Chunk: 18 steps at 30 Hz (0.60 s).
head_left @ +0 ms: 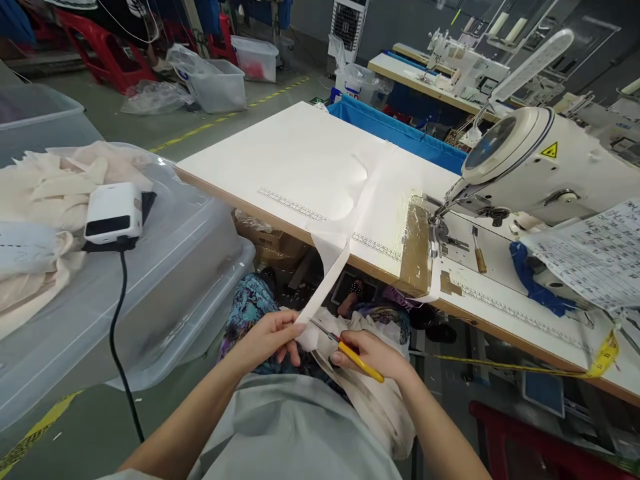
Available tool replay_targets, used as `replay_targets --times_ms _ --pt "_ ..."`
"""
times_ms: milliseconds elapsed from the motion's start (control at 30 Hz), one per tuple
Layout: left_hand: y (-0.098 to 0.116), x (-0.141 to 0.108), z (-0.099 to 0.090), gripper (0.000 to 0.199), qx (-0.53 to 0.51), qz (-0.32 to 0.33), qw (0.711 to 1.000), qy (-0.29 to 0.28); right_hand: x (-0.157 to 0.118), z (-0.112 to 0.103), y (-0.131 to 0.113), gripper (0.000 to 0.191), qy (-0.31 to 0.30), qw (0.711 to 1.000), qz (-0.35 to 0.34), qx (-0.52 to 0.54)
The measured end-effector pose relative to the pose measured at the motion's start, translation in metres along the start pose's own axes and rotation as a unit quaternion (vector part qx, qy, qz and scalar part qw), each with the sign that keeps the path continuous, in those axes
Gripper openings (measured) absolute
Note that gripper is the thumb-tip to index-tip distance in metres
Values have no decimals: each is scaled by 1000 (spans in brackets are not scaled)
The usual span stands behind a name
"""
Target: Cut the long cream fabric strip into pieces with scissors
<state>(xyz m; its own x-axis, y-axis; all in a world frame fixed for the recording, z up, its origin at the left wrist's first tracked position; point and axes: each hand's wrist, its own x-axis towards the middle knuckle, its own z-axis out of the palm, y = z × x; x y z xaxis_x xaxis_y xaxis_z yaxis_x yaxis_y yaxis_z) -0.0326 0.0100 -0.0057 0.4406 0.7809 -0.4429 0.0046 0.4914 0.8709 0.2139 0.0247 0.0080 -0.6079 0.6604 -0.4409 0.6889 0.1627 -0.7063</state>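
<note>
My left hand (273, 339) is closed on a white fabric strip (325, 290), pinching its lower end between thumb and fingers. The strip runs taut up to the table edge and joins thin white cloth (367, 193) lying on the tabletop. My right hand (367, 352) is closed round a small yellow-handled tool (361, 363) with a thin metal tip. That tip points left and meets the strip beside my left fingertips; whether it pierces the cloth I cannot tell. More cream fabric (385, 407) lies bunched on my lap below both hands.
A sewing machine (540, 153) stands on the white table (260, 153) at right. Near its needle lies a wooden-handled brush (479, 250). A yellow tape measure (603, 357) hangs at the front edge. Left, a plastic bin (170, 267) bears fabric and a white device (114, 213).
</note>
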Motion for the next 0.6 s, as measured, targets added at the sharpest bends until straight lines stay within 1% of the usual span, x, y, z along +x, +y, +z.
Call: replay_targets --times_ms 233,433,600 --pt "3 -3 2 49 -45 -9 999 16 2 -3 -3 56 -9 1000 -3 -23" --pt "1 -3 1 48 -51 -8 998 19 0 -2 -12 53 41 992 13 -118" --pt "0 -2 1 45 -54 -6 998 20 1 4 -13 58 73 989 28 -127"
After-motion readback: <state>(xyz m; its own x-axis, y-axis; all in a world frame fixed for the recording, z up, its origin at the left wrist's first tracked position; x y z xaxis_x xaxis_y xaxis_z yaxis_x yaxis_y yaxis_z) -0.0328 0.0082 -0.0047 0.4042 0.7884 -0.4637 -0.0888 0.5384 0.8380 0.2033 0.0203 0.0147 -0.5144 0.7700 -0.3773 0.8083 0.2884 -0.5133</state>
